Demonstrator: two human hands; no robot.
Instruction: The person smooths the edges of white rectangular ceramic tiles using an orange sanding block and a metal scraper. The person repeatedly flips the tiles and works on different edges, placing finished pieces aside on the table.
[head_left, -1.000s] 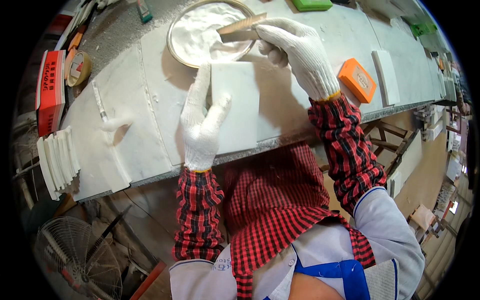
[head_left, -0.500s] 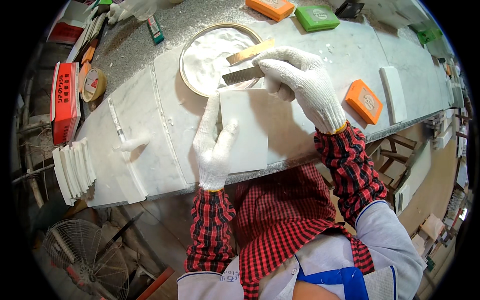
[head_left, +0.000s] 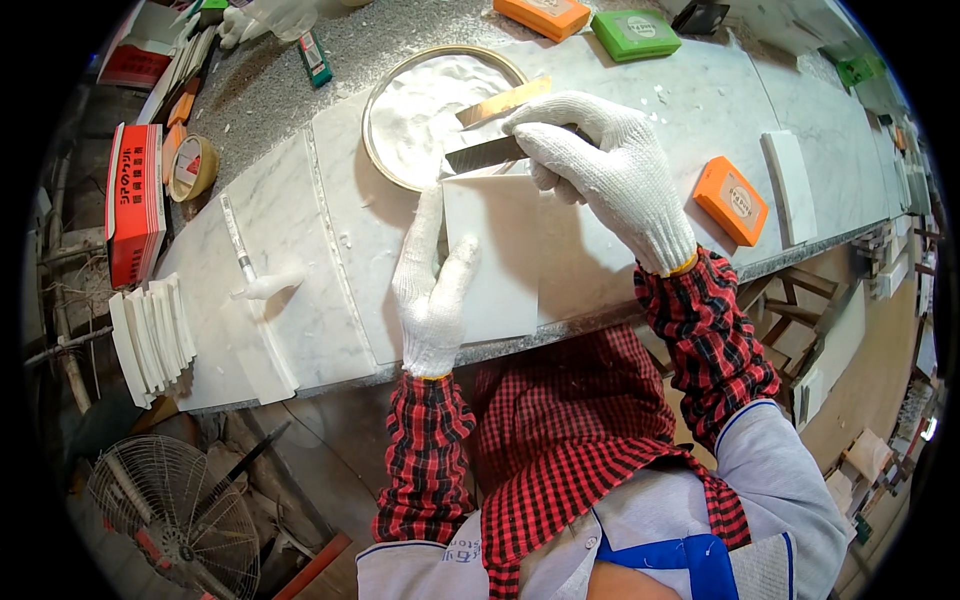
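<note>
A white square tile (head_left: 497, 258) lies on the marble bench (head_left: 320, 260) in front of me. My left hand (head_left: 432, 287), in a white knit glove, rests flat on the tile's left edge. My right hand (head_left: 603, 170), also gloved, grips a flat metal scraper (head_left: 487, 153) whose blade sits at the tile's far edge. Just beyond it stands a round metal pan (head_left: 425, 103) full of white paste, with a second brass-coloured blade (head_left: 503, 102) lying across it.
Orange blocks (head_left: 731, 200) (head_left: 545, 14) and a green block (head_left: 635, 33) lie on the bench. A stack of white tiles (head_left: 150, 338), a red box (head_left: 135, 203), a tape roll (head_left: 190, 168) and a paste-tipped tool (head_left: 245, 255) sit left. Another person's gloved hand (head_left: 270, 17) is at the top. A fan (head_left: 170, 515) stands below.
My right hand drew back from the pan with the scraper and brought its blade to the tile's far edge. My left hand stayed on the tile's left side.
</note>
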